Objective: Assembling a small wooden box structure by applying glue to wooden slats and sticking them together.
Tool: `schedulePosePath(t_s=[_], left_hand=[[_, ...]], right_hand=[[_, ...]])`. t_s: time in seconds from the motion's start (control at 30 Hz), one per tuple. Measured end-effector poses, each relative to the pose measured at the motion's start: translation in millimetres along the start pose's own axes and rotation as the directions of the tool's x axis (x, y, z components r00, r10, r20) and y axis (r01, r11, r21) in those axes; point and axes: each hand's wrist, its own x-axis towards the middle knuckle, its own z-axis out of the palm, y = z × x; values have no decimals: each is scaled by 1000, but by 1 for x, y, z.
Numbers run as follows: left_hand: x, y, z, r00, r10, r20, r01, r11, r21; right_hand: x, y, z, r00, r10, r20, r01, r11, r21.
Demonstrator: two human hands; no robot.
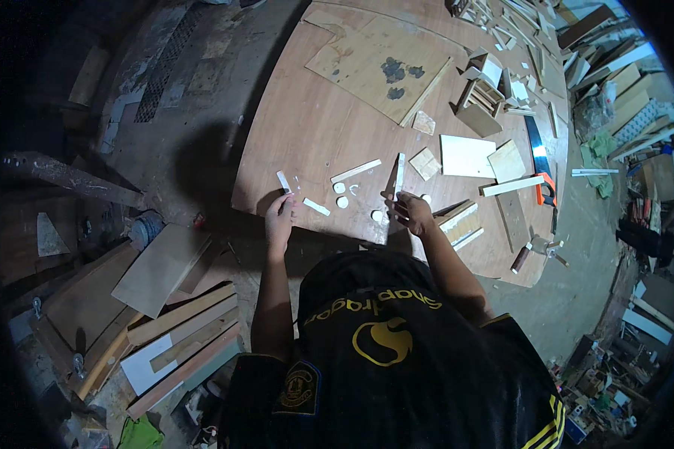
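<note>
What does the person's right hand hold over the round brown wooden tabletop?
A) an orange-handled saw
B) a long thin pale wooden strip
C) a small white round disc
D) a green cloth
B: the right hand grips the lower end of the long thin pale wooden strip, which points away over the tabletop.

I am standing in a woodworking workshop. A brown plywood desk fills the upper middle of the frame, strewn with offcuts. A handsaw lies at its right. Stacked boards sit lower left, and timber scraps crowd the upper right.
</note>
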Motion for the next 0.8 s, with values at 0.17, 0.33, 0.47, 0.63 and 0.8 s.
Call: schedulePosePath(t_s=[0.17,0.33,0.47,0.63,0.8], left_hand=[[-5,-6,-2,998,-43,48,43,999,1],[-6,-28,-10,971,224,89,-240,927,289],[-11,-12,-1,842,479,249,-515,573,637],[-2,-3,9,820,433,375,-550,410,728],[7,-11,7,770,448,454,-599,260,757]], right_hand=[[-2,2,1,999,-14,34,7,983,184],[-11,0,7,1000,0,22,-4,980,197],[-18,-2,0,991,-57,125,22,964,266],[-27,-3,-7,983,-58,175,3,953,302],[-47,-10,-1,910,-126,395,-53,910,411]])
